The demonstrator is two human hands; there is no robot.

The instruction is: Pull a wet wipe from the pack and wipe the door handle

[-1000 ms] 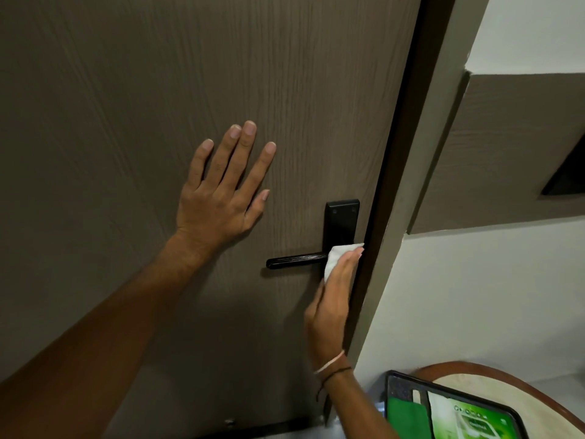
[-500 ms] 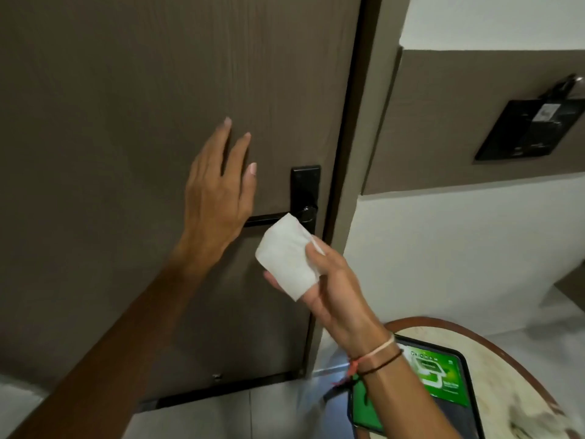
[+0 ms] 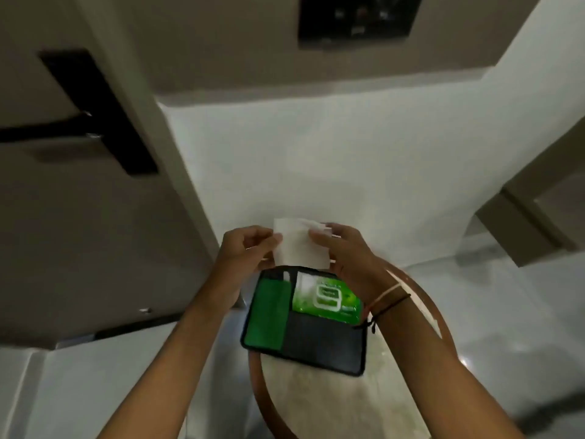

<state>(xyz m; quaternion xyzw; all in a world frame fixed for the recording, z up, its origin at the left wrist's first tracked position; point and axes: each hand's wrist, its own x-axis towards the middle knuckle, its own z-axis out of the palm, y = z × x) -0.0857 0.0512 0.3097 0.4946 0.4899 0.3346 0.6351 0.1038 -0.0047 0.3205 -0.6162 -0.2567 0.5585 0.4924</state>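
Note:
A white wet wipe is held up between both hands above the table. My left hand pinches its left edge and my right hand grips its right edge. Below the hands a green wet wipe pack lies in a black and green organiser pouch. The black door handle with its long black plate sits on the brown door at the far left, well away from both hands.
The pouch rests on a round table with a brown rim. A door frame and white wall stand behind it. A black panel hangs on the wall at the top. Pale floor tiles surround the table.
My right hand took the wipe off the door handle and brought it down over the table. My left hand left the door and took hold of the wipe. The view swung right and down.

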